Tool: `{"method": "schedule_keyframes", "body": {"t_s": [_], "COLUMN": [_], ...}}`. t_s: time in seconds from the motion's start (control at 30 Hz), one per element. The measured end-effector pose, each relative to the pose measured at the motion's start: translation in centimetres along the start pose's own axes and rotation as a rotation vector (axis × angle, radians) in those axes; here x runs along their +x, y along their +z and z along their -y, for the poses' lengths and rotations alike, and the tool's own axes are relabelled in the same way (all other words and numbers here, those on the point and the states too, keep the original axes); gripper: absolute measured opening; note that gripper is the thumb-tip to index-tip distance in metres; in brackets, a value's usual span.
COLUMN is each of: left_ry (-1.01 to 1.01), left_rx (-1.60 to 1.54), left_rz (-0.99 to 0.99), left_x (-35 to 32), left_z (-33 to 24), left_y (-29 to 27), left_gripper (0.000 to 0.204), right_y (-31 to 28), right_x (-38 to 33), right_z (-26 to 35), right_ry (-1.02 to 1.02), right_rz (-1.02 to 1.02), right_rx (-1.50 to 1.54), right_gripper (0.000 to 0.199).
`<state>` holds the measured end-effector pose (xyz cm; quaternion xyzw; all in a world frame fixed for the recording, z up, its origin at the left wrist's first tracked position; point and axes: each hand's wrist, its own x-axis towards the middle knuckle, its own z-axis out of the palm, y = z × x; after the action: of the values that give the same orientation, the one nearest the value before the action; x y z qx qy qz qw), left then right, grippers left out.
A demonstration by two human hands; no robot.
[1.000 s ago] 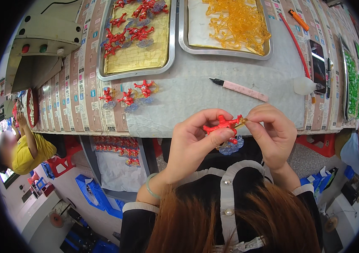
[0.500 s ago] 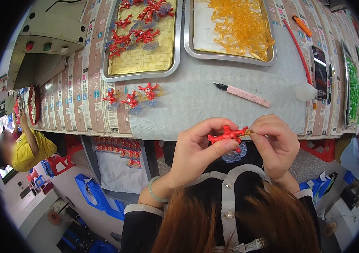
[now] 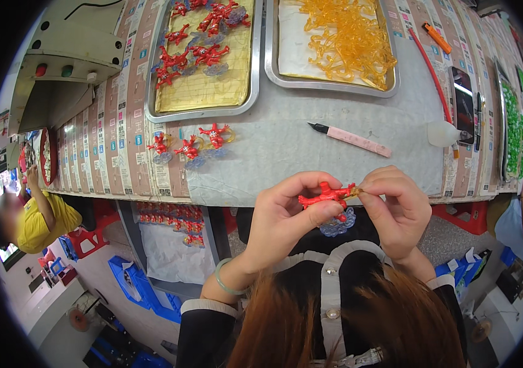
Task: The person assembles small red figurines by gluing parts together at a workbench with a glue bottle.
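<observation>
Between thumb and fingers, my left hand point(image 3: 295, 208) grips a small red toy figure point(image 3: 324, 195); a clear bluish swirl-shaped base point(image 3: 338, 222) hangs below it. Pinched in my right hand point(image 3: 396, 211) is a small translucent yellow piece point(image 3: 353, 194), touching the figure's right side. Its far end is hidden by my fingertips. On the table ahead and to the left lie several like figures point(image 3: 215, 135) with yellow and bluish clear parts. A pink-handled pen-shaped tool point(image 3: 358, 141) with a black tip rests beyond my hands.
A metal tray point(image 3: 203, 115) holds more red figures; another tray point(image 3: 335, 87) holds yellow clear parts. Toward the right lie a red stick point(image 3: 431, 76), a phone point(image 3: 462, 101), an orange cutter point(image 3: 437, 38) and a whitish bottle point(image 3: 444, 134). An open drawer point(image 3: 172, 251) sits below the table edge. Co-workers sit at both sides.
Both hands stay together around the figure, with only a slight shift of the fingers. The whole view has moved a little, and nothing on the table has been displaced.
</observation>
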<state>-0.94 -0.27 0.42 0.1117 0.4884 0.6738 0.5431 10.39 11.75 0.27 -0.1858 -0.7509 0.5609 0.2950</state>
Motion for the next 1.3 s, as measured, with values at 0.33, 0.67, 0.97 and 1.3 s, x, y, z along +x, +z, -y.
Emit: {"method": "schedule_keyframes", "body": {"t_s": [0.33,0.67,0.97,1.3], "left_ry": [-0.030,-0.028,-0.053,-0.079], "left_rx": [0.006,0.002,-0.040,-0.093], "left_rz": [-0.025,-0.022,-0.027,-0.037], "left_x": [0.29,0.33,0.44,0.55], "left_z": [0.07,0.29,0.37,0.47], "left_y": [0.01,-0.18,-0.27,-0.37], "left_gripper": [0.022,0.022,0.021,0.021], "right_y": [0.08,0.28,0.36,0.20], "right_x": [0.04,0.04,0.12,-0.06], "right_z": [-0.13,-0.17,-0.23,-0.20], "right_ry": [0.069,0.084,0.098,0.155], "right_rz": [-0.009,-0.013,-0.012,0.065], "right_rx": [0.000,0.013,0.015,-0.008], "right_gripper": [0.011,0.009,0.009,0.010]}}
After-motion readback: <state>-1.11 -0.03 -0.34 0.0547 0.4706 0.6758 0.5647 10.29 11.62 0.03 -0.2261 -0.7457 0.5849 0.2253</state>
